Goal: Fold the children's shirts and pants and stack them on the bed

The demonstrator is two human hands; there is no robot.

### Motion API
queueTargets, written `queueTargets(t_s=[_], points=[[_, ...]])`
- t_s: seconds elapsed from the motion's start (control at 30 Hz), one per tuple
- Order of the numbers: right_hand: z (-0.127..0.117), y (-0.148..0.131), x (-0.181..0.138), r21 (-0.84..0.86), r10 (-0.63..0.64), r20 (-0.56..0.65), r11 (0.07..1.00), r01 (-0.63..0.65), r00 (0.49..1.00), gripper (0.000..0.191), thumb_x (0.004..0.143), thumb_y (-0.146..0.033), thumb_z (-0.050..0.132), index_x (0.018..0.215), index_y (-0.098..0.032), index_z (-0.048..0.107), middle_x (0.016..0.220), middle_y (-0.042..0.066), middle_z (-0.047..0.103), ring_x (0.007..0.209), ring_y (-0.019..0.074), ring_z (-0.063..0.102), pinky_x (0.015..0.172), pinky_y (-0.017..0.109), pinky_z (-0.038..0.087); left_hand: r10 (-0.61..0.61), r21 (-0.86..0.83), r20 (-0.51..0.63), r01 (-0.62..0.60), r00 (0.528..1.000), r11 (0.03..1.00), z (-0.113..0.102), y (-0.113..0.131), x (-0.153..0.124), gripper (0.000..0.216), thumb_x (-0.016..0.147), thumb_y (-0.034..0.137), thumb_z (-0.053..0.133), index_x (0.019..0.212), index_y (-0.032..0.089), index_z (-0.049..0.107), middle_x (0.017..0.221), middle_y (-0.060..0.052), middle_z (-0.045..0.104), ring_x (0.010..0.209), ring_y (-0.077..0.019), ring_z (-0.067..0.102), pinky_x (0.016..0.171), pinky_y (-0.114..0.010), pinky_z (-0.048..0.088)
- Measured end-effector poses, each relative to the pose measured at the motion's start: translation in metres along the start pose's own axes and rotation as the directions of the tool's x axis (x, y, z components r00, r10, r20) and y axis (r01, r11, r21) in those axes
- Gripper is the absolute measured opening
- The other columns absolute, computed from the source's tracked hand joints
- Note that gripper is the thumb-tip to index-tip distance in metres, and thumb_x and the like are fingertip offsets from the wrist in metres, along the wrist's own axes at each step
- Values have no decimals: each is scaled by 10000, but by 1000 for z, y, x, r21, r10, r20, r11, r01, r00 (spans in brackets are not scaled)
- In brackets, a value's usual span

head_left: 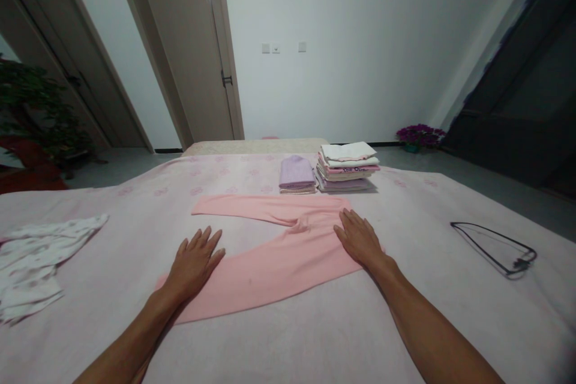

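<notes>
Pink pants (274,270) lie spread out on the bed, legs pointing left and waist at the right. My left hand (195,261) rests over the cuff end of the nearer leg, fingers stretched out and pointing away from me. On the waist end lies my right hand (359,237), flat with its fingers extended. Neither hand grips the fabric. Some bunched creases show at the crotch, and the farther leg is laid out straight.
Behind the pants stand a folded purple garment pile (297,174) and a taller stack of folded clothes (346,168). A crumpled white garment (40,258) lies at the left. At the right is a black wire hanger-like loop (495,246) on the bedspread (288,348).
</notes>
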State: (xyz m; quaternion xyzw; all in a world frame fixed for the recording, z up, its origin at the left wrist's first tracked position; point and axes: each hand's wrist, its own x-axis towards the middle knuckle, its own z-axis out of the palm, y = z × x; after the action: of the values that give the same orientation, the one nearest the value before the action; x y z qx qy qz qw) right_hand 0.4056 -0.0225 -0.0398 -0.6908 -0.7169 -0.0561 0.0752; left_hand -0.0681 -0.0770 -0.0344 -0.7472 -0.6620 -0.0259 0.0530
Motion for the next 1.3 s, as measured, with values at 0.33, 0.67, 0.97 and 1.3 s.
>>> queueTargets(t_s=[0.33, 0.67, 0.97, 1.3], points=[[-3, -2, -1, -15, -3, -16, 1000, 3, 1000, 601, 1015, -442, 302, 1506, -112, 412, 1608, 136, 344, 1492, 285, 269, 1195, 489, 216, -177, 89, 16, 175, 984, 981, -3, 0, 2, 610, 1015, 477, 296, 1564, 218, 350, 1627, -159, 307, 1488, -373, 284, 1129, -588, 260], [-3, -3, 0, -11, -1, -11, 1000, 1, 1000, 605, 1013, -439, 305, 1509, -108, 409, 1609, 136, 341, 1495, 288, 263, 1196, 490, 218, -163, 81, 5, 162, 987, 983, -2, -4, 5, 603, 1014, 462, 293, 1555, 207, 368, 1618, -159, 328, 1487, -355, 288, 1130, -564, 266], [-4, -3, -1, -27, 2, -8, 1000, -2, 1000, 598, 1018, -445, 305, 1506, -115, 412, 1606, 132, 349, 1493, 284, 269, 1194, 486, 224, -162, 89, -6, 162, 987, 983, 3, -9, 8, 594, 1014, 446, 304, 1555, 207, 365, 1621, -155, 322, 1483, -351, 292, 1132, -568, 264], [-1, -1, 1, -20, -9, -11, 1000, 9, 1000, 599, 1012, -441, 315, 1500, -108, 418, 1606, 145, 346, 1488, 299, 271, 1187, 502, 228, -165, 75, -1, 164, 986, 984, -4, -9, 9, 567, 1016, 446, 324, 1531, 221, 399, 1602, -143, 366, 1467, -332, 332, 1139, -541, 280]])
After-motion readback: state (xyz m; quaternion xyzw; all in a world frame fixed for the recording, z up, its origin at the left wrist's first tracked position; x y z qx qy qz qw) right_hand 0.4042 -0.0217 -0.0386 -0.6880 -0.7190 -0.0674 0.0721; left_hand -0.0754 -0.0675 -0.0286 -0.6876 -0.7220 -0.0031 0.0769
